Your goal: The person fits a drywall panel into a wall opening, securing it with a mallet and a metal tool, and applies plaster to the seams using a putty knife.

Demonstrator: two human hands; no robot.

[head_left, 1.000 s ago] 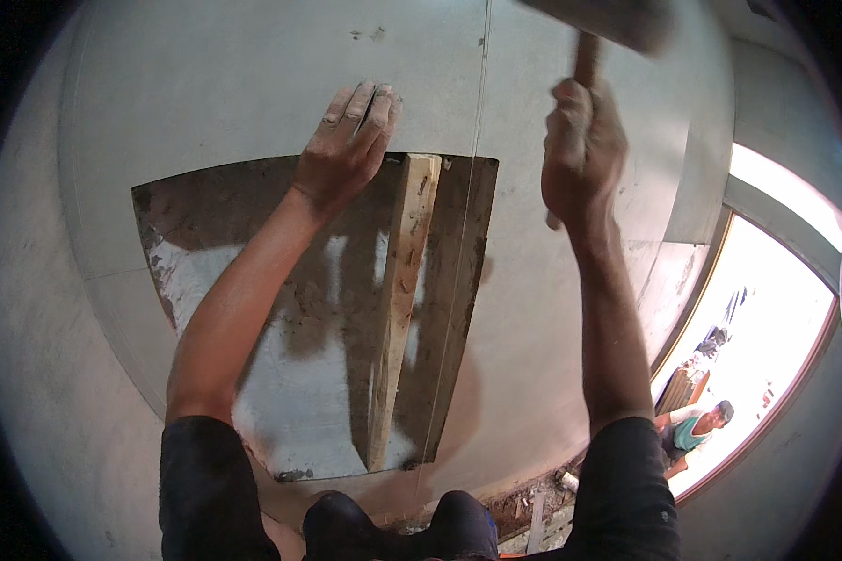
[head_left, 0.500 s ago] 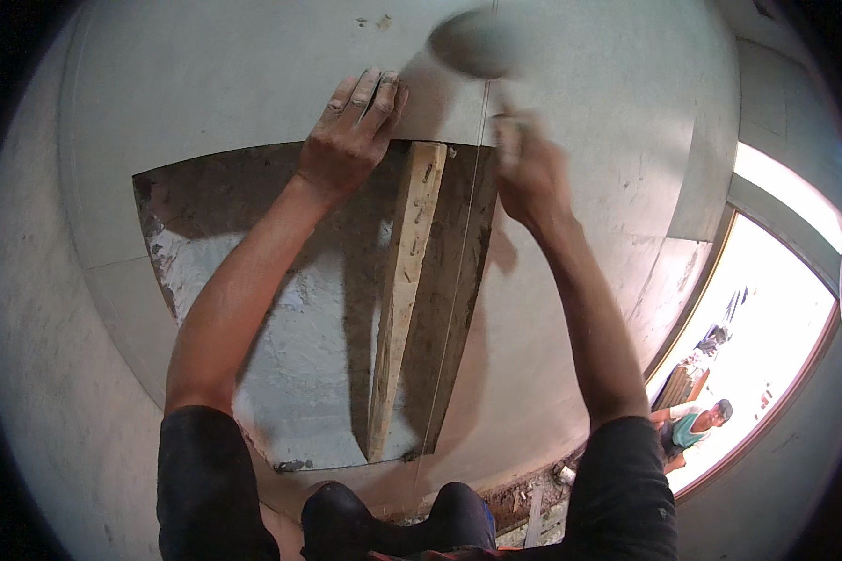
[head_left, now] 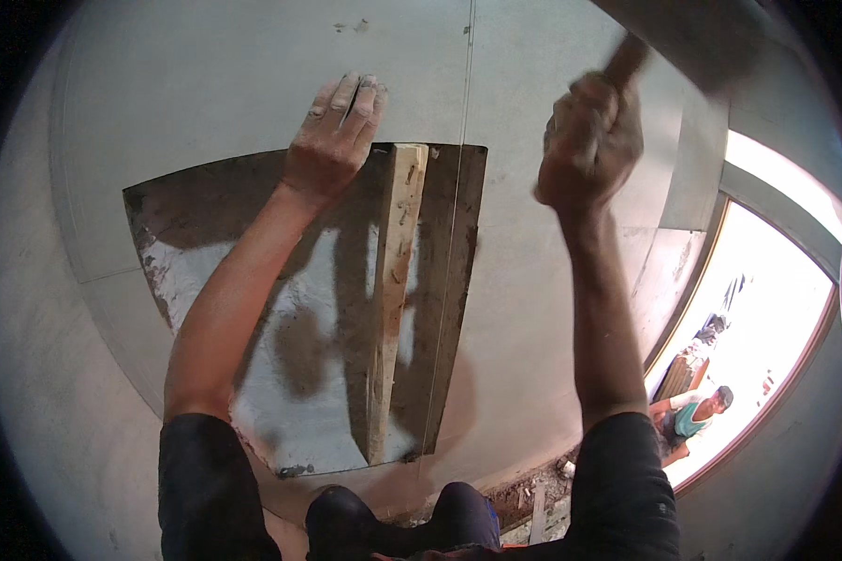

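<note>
My left hand (head_left: pixel 339 136) lies against the pale wall panel (head_left: pixel 234 103), just above a cut-out opening. Its dusty fingers are extended close together, and the thumb and whatever is under the palm are hidden. Raised to the upper right, my right hand (head_left: pixel 591 140) is closed round the wooden handle of a hammer-like tool (head_left: pixel 683 37). The tool's broad dark head is blurred and partly beyond the top edge, so its exact kind is unclear. Below the hands, a wooden batten (head_left: pixel 395 280) with several bent nails stands upright in the opening (head_left: pixel 295 374).
A thin string (head_left: pixel 458 210) runs down across the panel and opening. Debris (head_left: pixel 524 500) lies along the wall's foot near my knees (head_left: pixel 346 519). At right, through a bright doorway (head_left: pixel 767 309), a person (head_left: pixel 692 421) sits near stacked items.
My right hand has swung up and to the right with the tool, away from the string and panel. My left hand stays at nearly the same place above the opening.
</note>
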